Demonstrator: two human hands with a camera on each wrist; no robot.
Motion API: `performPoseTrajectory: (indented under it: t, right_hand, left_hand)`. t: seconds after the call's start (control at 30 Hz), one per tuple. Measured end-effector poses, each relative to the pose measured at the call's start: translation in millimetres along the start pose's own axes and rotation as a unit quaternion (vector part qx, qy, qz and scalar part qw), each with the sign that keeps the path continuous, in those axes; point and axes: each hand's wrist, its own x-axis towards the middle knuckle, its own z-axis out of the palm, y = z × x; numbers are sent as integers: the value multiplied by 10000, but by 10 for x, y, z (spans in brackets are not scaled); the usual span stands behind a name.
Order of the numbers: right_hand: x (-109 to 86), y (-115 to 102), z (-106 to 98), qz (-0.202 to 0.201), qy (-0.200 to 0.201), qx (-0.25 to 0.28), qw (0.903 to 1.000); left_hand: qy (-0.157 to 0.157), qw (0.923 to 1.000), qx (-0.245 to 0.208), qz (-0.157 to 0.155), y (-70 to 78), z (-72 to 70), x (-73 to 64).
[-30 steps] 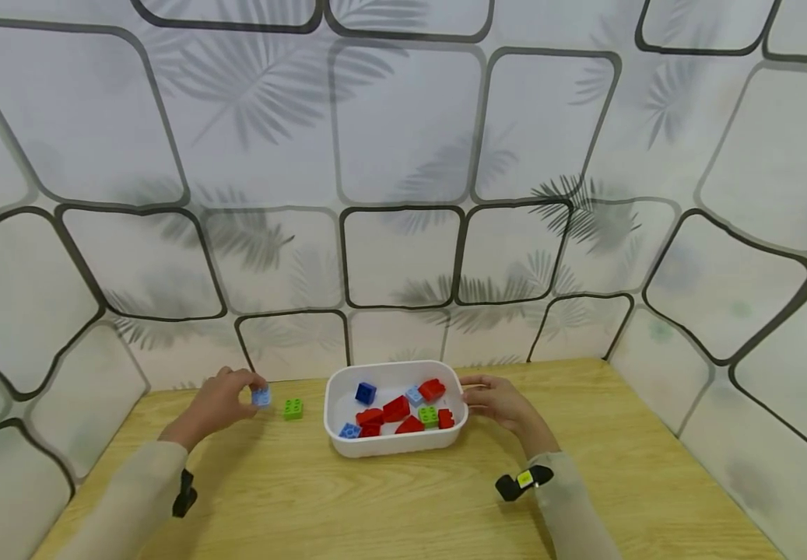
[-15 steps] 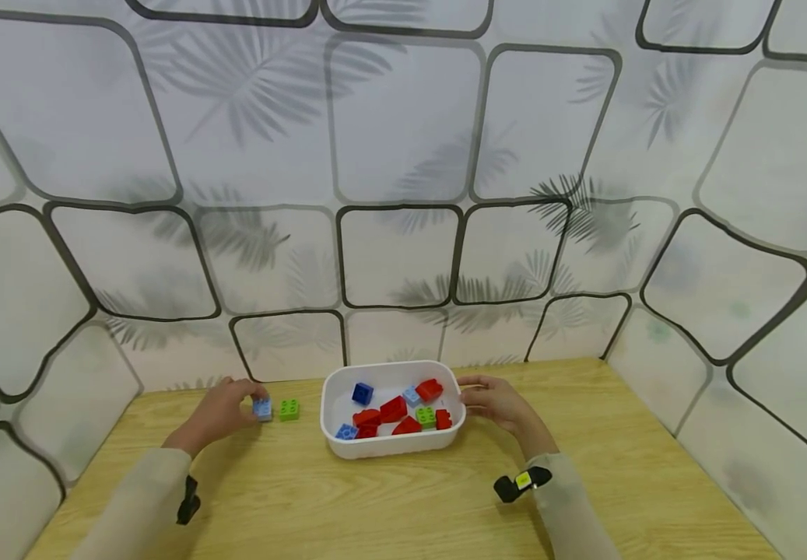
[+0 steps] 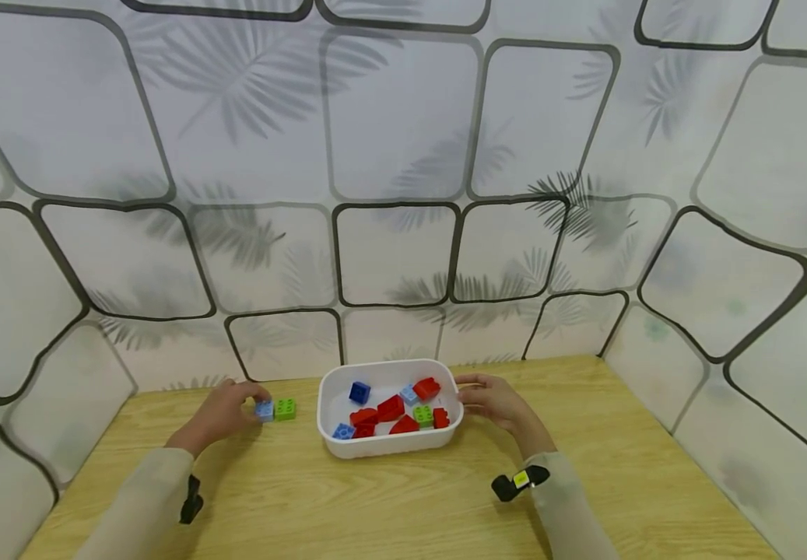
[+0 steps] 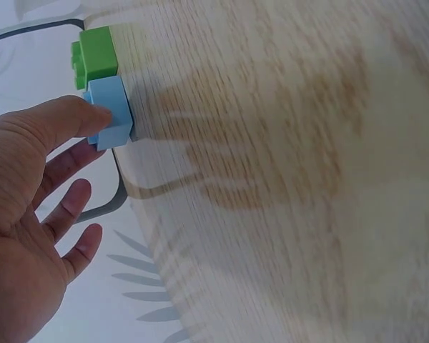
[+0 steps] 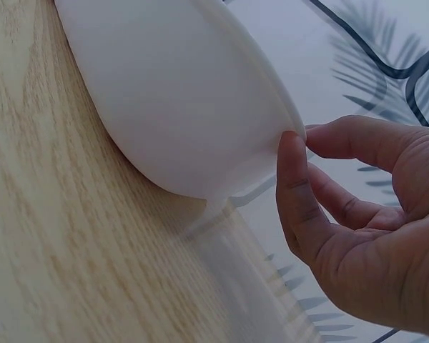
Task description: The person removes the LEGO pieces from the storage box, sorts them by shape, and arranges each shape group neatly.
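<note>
Pinching a light blue studded plastic block (image 4: 116, 96), the left hand (image 3: 221, 416) covers part of it with the thumb; the grip's far side is hidden. Its lower fingers bend loosely clear. The block sits near the worktop's (image 3: 375, 505) far edge, toward the far left corner, against a bright green studded plastic block (image 4: 99, 53). The right hand (image 3: 497, 400) holds the right end of a white oval plastic tray (image 3: 389, 449), thumb and a finger meeting at the rim; how far they reach over it is hard to make out. Sleeves (image 3: 138, 498) run out of the head view's bottom edge. The tray stands between the hands near the far edge, holding red pieces (image 3: 391, 407) and blue and green blocks (image 3: 422, 416), some overlapping. A patterned wall covering (image 3: 396, 257) rises behind.
</note>
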Motion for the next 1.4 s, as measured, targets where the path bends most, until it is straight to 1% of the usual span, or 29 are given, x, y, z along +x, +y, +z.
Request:
performPoseTrajectory:
  t: [0.23, 0.4, 0.63, 0.73, 0.8, 0.87, 0.93, 1.0, 1.2, 1.3, 1.4]
  right_hand:
    - [-15, -21, 3, 12, 13, 17, 10000]
    - [-19, -17, 14, 17, 42, 72, 10000]
    - [-19, -24, 19, 28, 89, 41, 9999]
    - [-17, -29, 19, 32, 91, 31, 9999]
    - [-20, -32, 18, 14, 81, 17, 10000]
    - [-25, -32, 21, 12, 82, 14, 10000]
    - [-32, -36, 24, 15, 97, 10, 10000]
    - [-38, -42, 26, 11, 116, 3, 9999]
    - [-37, -15, 31, -47, 52, 43, 10000]
    - [-35, -10, 33, -31, 61, 83, 9999]
    - [-32, -12, 30, -35, 63, 63, 10000]
  left_hand:
    - [-57, 10000, -57, -4, -12, 1, 8]
    - [-146, 9997, -149, -107, 17, 2, 9]
    - [-23, 9999, -34, -107, 41, -18, 9]
    - [-78, 9998, -36, -202, 58, -43, 19]
    - [-160, 9992, -131, -333, 81, -64, 27]
    - [-214, 9989, -189, -369, 101, -87, 43]
    - [-215, 9988, -262, -363, 136, -106, 60]
    - [-186, 9990, -296, -286, 173, -123, 87]
    - [-112, 9998, -151, -52, 297, -146, 218]
    - [-143, 9998, -167, 4, 421, -170, 299]
    - [-196, 9996, -205, 83, 579, -179, 380]
